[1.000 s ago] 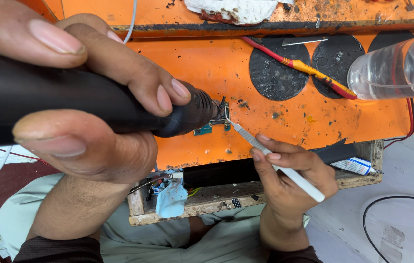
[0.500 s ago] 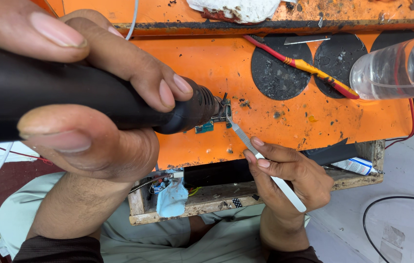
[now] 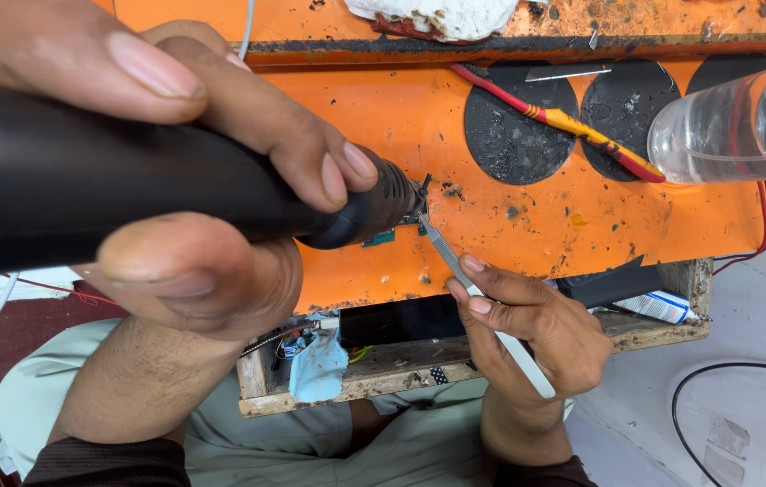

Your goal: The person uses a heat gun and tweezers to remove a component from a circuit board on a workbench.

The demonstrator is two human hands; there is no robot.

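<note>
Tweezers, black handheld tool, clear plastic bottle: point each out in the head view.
tweezers (image 3: 455, 261): head view, on the bare metal shaft just above the right hand's fingertips.
black handheld tool (image 3: 85, 194): head view, mid-body in the left hand's grip.
clear plastic bottle (image 3: 734, 126): head view, on its transparent side wall.

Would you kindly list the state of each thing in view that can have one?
Left hand: closed around the black cylindrical tool.
Black cylindrical tool: held level, tip at the small green board.
Right hand: pinching the white-handled tweezers.
White-handled tweezers: tips at the board.
Clear plastic bottle: lying sideways.
</note>
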